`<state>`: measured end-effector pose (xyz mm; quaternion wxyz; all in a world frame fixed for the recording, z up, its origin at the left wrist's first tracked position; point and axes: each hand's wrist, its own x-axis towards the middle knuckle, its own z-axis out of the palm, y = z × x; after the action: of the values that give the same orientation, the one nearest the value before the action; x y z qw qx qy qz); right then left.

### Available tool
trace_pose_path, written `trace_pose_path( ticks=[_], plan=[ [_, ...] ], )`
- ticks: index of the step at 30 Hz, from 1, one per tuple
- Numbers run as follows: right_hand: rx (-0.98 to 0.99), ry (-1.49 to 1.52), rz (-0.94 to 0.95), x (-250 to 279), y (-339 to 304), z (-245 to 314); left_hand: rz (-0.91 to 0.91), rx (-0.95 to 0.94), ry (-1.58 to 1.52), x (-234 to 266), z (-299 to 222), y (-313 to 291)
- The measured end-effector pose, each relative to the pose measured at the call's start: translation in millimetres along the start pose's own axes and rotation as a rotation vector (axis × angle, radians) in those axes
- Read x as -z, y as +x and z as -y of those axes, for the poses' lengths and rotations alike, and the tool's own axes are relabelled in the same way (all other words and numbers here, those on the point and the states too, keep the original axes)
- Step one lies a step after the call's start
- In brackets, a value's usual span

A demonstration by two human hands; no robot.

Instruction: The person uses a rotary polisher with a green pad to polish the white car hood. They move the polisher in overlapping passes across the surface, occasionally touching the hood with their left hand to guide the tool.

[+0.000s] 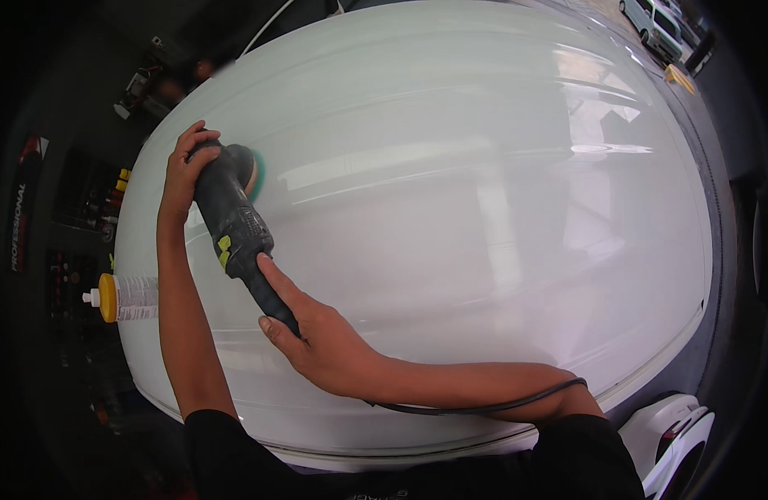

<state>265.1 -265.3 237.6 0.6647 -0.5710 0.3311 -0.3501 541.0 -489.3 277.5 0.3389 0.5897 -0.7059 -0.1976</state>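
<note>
While the right hand (321, 342) wraps closed around the rear handle of a dark power polisher (234, 212), index finger stretched along its body, the left hand (186, 171) curls partly closed over the head, gripping it. The polisher is over the left part of a white, curved vehicle panel (434, 283). Its green-edged pad (258, 177) shows only on one side; the machine's head hides the rest, so how flat it sits cannot be told. A black cord (484, 408) passes along the right forearm, its run partly hidden by the arm. Beside the left forearm, a bottle with a yellow cap (109, 297) is partly covered, and whether it stands or lies is unclear.

The panel is glossy, with pale streaks and bright window-like reflections toward its right. Around it the room is dark; the tools on the left wall are hard to make out. A white vehicle (667, 437) is cut off at lower right, and a pale van (653, 29) is at upper right.
</note>
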Motion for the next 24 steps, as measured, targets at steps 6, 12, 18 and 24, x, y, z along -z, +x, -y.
trace_pose_path(
  ticks=[6, 12, 18, 24],
  plan=[
    [-0.104, -0.028, -0.052, 55.2, -58.5, 15.3, 0.087, -0.072, -0.055, -81.2, -71.3, 16.7],
    [-0.087, -0.009, -0.247, 144.2, -138.6, 25.4, 0.19, -0.244, 0.033, -200.5, -164.5, 52.4],
    [-0.138, 0.107, -0.447, 236.2, -223.2, 38.2, 0.304, -0.377, -0.083, -333.8, -278.4, 71.5],
    [-0.074, 0.061, -0.852, 304.6, -277.4, 36.2, 0.483, -0.476, -0.014, -465.6, -376.7, 106.4]
  ],
)
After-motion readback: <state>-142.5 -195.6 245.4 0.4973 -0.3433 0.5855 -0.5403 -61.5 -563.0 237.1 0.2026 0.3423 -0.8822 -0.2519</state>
